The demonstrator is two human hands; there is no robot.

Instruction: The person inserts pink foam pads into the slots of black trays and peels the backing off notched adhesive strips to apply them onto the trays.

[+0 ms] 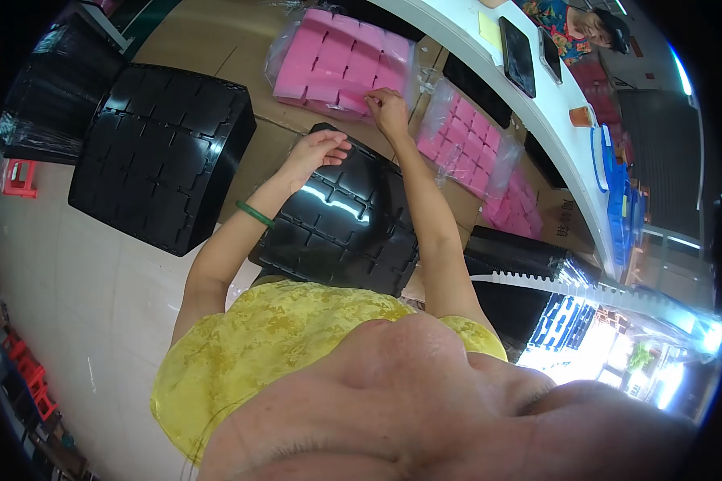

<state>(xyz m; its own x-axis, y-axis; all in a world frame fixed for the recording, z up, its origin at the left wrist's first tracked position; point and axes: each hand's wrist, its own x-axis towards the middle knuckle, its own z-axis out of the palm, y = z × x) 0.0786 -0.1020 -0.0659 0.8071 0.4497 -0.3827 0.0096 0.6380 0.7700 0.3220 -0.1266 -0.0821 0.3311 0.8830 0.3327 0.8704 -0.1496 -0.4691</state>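
Over the upper left edge of a glossy black moulded tray (341,212) hovers my left hand (317,154), its fingers loosely spread and nothing visible in them. A green bangle (254,214) circles that wrist. My right hand (385,104) is at the near right edge of a pink foam sheet stack (341,60), thumb and fingers pinched together; what they hold, if anything, is too small to name. The pink stack has rows of slits and lies in clear plastic wrap. The black tray is in front of my body, below both hands.
A tall stack of black trays (164,152) stands at left, with wrapped black stacks (52,88) behind. More pink foam (461,140) lies right of my right arm. A white curved table (537,112) holds a tablet (517,58). Another person (573,32) is beyond it.
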